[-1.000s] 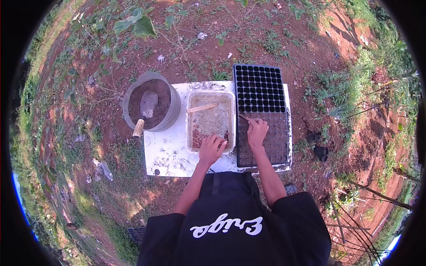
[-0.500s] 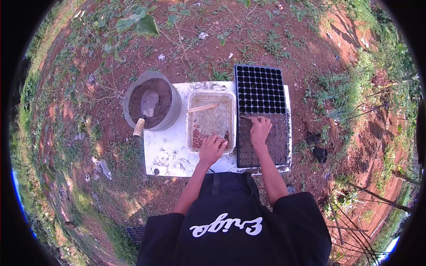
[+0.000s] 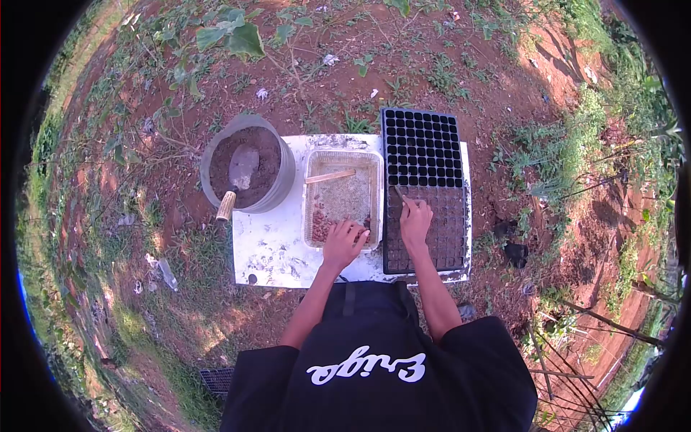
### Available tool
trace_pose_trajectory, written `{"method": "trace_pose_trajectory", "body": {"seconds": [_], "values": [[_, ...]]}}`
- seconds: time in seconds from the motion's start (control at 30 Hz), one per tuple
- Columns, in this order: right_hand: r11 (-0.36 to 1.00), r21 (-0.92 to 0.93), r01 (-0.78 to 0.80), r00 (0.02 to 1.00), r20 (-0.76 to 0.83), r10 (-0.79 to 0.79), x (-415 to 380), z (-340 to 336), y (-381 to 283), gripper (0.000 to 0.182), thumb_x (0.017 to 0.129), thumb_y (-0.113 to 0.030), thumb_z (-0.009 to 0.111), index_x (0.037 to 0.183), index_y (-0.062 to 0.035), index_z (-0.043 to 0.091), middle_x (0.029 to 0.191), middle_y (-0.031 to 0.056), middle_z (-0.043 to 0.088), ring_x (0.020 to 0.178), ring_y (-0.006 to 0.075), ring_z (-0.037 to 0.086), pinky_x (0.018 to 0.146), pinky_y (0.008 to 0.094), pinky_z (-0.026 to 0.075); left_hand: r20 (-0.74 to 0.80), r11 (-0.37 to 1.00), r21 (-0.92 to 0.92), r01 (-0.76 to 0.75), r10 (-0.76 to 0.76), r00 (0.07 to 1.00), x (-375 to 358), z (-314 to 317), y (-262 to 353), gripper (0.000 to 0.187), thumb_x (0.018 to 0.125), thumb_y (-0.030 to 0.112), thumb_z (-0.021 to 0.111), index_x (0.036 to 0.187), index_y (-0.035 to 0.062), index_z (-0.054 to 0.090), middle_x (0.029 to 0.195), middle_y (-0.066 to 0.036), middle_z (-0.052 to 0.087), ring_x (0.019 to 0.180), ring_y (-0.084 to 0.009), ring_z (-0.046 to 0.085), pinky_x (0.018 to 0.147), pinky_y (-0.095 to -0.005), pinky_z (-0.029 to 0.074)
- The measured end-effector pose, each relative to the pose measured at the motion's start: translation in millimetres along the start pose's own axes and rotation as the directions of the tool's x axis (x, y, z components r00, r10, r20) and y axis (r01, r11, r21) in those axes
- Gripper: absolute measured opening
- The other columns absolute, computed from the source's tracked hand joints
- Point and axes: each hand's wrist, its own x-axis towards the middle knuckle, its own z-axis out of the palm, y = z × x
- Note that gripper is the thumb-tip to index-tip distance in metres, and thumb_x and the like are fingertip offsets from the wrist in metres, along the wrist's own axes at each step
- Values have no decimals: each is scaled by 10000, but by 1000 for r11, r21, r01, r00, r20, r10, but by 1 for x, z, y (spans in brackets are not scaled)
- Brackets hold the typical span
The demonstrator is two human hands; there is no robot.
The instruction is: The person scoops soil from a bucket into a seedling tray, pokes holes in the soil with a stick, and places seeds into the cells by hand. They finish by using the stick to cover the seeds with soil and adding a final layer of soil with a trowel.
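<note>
My left hand (image 3: 344, 243) lies over the near end of a clear plastic tray (image 3: 309, 155), its fingers slightly apart above small reddish seeds (image 3: 321, 225). What is under the fingertips is hidden. My right hand (image 3: 416, 222) pinches a short thin stick (image 3: 399, 192), whose tip points at a soil-filled row of the black seedling tray (image 3: 423, 113). The near cells of that tray hold brown soil (image 3: 446, 223); the far cells hold none. A flat wooden stick (image 3: 330, 176) lies across the plastic tray.
A round grey bucket (image 3: 277, 180) of dark soil stands at the left, with a wooden-handled trowel (image 3: 226, 207) in it. Both trays rest on a white, dirt-stained board (image 3: 270, 252). Around it are red earth, weeds and leafy plants. Another seedling tray (image 3: 218, 379) lies at the lower left.
My right hand has drawn back slightly toward me and left, and the thin stick now points further forward. My left hand has hardly moved over the seeds.
</note>
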Motion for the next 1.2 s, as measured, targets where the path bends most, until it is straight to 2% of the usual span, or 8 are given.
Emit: {"method": "trace_pose_trajectory", "body": {"seconds": [0.17,0.27,0.37,0.7,0.8,1.0,1.1,1.2], "values": [[999,38,-36,999,10,36,-1,1,-12,177,869,-98,661,1019,-62,748,900,177,675,845,360,647,772,468,492,1,1000,-10,-6,6,1000,0,0,0,182,929,267,625,926,87,653,929,-57,615,939,-254,579,828,-404,415],[988,83,-130,987,110,121,5,4,-13,199,857,-98,655,1024,-57,756,908,187,666,857,365,636,796,474,466,-9,1000,-7,-6,6,1000,0,0,0,183,927,266,626,921,85,653,925,-57,617,936,-253,580,824,-404,416],[986,109,-126,991,67,119,11,-3,-18,195,854,-93,652,1010,-41,756,895,204,671,840,383,642,781,487,478,-19,1000,-17,-9,9,1000,1,-1,0,178,924,261,629,917,84,653,923,-55,619,933,-252,581,821,-403,419],[986,156,-63,995,91,49,-1,1,-10,213,862,-82,651,1048,-48,750,923,182,658,879,349,623,805,454,456,20,1000,-8,9,-9,1000,-1,-1,0,181,932,256,631,959,80,659,958,-62,617,962,-255,589,861,-403,411],[998,67,15,1000,-4,-14,-1,-2,-14,204,861,-76,658,1040,-48,750,923,193,674,856,357,646,787,457,494,-4,1000,-4,-1,1,1000,-1,0,-1,177,923,259,635,930,84,655,939,-57,616,952,-252,588,839,-402,415],[999,17,34,998,59,-35,-2,-4,-13,204,859,-80,658,1040,-70,754,937,157,664,918,327,615,838,441,450,-35,1000,0,-19,18,999,-1,1,-2,174,913,261,640,901,88,651,921,-53,612,938,-249,585,814,-398,417],[999,23,47,999,0,-47,-2,-2,-11,207,861,-82,658,1044,-79,754,939,139,660,932,306,603,850,432,436,-38,1000,5,-26,26,999,-1,1,-1,174,914,260,640,900,87,648,918,-54,605,934,-248,582,811,-397,414],[999,11,52,996,74,-53,-3,-3,-9,215,864,-83,656,1057,-80,749,950,132,660,934,302,600,852,429,434,-8,1000,-1,-11,11,1000,-2,0,-1,183,923,262,638,917,80,651,941,-60,607,951,-258,582,839,-408,414]]}}
